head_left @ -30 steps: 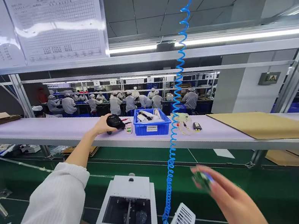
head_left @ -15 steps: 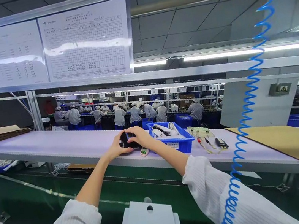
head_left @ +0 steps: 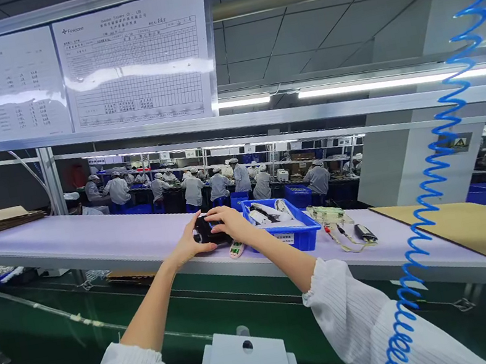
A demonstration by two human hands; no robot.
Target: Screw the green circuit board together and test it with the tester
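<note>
Between my two hands is a small black object (head_left: 208,231), seemingly a black case or device whose exact kind I cannot make out, at the shelf's front edge. My left hand (head_left: 188,242) is closed around its left side, thumb below and fingers above. From the right and above, my right hand (head_left: 230,222) grips it with curled fingers. A small white-and-green device (head_left: 236,249) lies on the shelf just under my right hand. Right of that hand stands a blue bin (head_left: 307,237) with white and black parts (head_left: 271,211) inside.
The long white shelf (head_left: 92,230) runs across. Right of the bin lie a green circuit board (head_left: 330,215), clip leads (head_left: 341,238) and a black device (head_left: 365,233). A coiled blue hose (head_left: 432,186) hangs at right. Below stands a white machine (head_left: 244,360); people work in the background.
The view has shifted slightly, and the coiled hose appears farther right. My right hand's fingers lie a little flatter over the black object; both hands stay on it.
</note>
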